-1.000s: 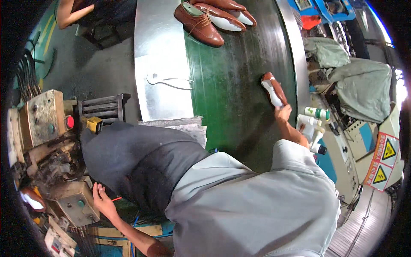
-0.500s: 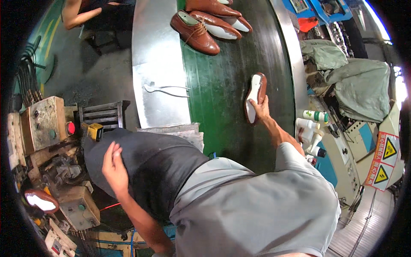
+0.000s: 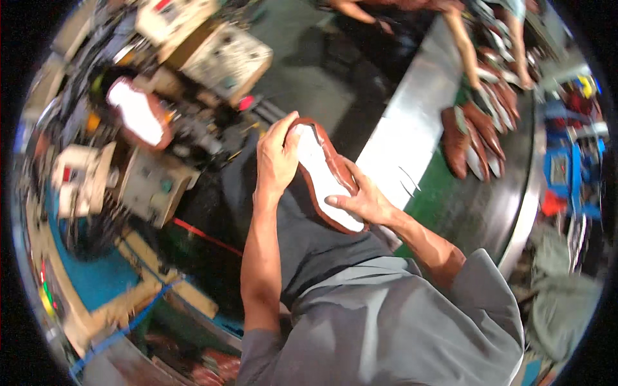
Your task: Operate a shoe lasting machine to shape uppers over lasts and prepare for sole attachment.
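A brown shoe (image 3: 318, 166) with its white underside turned up is held in front of me, above my lap. My right hand (image 3: 365, 198) grips it by the nearer part, thumb lying on the white bottom and fingers round the side. At the far end my left hand (image 3: 278, 157) is closed round the edge, its fingers partly hidden by the shoe. Off to the left, a second brown shoe (image 3: 139, 114) with a white bottom sits upside down at a machine.
Control boxes (image 3: 226, 63) and a lower box with a green button (image 3: 156, 185) surround the machine. On the right runs a green conveyor belt (image 3: 425, 215) with a metal edge (image 3: 398, 138), pliers (image 3: 409, 182) and several brown shoes (image 3: 475, 138). Another person's hands (image 3: 526, 78) reach among shoes farther off.
My view has swung left toward the machine. My right hand has lifted the shoe off the belt and brought it to my lap. My left hand, free before, now grips it too.
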Demonstrator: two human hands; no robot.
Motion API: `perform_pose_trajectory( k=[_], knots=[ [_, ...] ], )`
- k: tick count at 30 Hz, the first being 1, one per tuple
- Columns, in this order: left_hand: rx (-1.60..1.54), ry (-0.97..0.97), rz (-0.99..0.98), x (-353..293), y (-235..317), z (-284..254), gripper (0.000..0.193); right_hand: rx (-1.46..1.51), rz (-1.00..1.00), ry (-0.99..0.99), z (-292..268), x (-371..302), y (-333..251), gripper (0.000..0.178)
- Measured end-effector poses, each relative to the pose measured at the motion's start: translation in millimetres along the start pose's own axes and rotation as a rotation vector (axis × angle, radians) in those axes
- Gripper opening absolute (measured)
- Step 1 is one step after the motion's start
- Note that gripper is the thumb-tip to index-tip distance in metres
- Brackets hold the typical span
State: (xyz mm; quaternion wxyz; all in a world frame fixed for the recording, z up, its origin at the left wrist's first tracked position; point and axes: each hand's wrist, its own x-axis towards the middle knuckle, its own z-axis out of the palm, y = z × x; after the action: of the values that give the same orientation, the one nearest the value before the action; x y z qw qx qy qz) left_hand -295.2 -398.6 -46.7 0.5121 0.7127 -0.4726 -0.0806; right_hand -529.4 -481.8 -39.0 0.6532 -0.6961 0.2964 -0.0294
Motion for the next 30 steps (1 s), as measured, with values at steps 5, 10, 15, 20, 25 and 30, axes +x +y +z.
perform_pose_trajectory(
  k=[5, 10, 15, 20, 25, 30],
  knots=[
    [0.244, 0.226, -0.104, -61.3, -13.6, -59.4, 0.026, -0.383, -0.352, -0.064, 57.0, 42.4, -6.6, 0.099],
    [0.168, 0.178, -0.203, -92.1, -16.9, -65.3, 0.031, -0.199, -0.358, -0.042, 101.3, 90.9, -40.4, 0.057],
    [-0.132, 0.173, -0.457, -101.1, -17.7, -54.5, 0.042, -0.077, -0.291, 0.035, 104.6, 98.6, -20.7, 0.052],
    [-0.201, 0.308, -0.681, -102.6, -24.0, -31.8, 0.045, -0.185, -0.211, -0.085, 105.6, 98.7, -25.6, 0.056],
    [-0.106, 0.399, -0.634, -100.9, -24.4, -13.9, 0.043, -0.259, -0.337, 0.023, 107.6, 103.9, -4.4, 0.056],
    [-0.049, 0.415, -0.599, -104.7, -31.9, -6.2, 0.042, -0.231, -0.38, 0.057, 109.6, 104.1, 2.1, 0.057]
  ],
)
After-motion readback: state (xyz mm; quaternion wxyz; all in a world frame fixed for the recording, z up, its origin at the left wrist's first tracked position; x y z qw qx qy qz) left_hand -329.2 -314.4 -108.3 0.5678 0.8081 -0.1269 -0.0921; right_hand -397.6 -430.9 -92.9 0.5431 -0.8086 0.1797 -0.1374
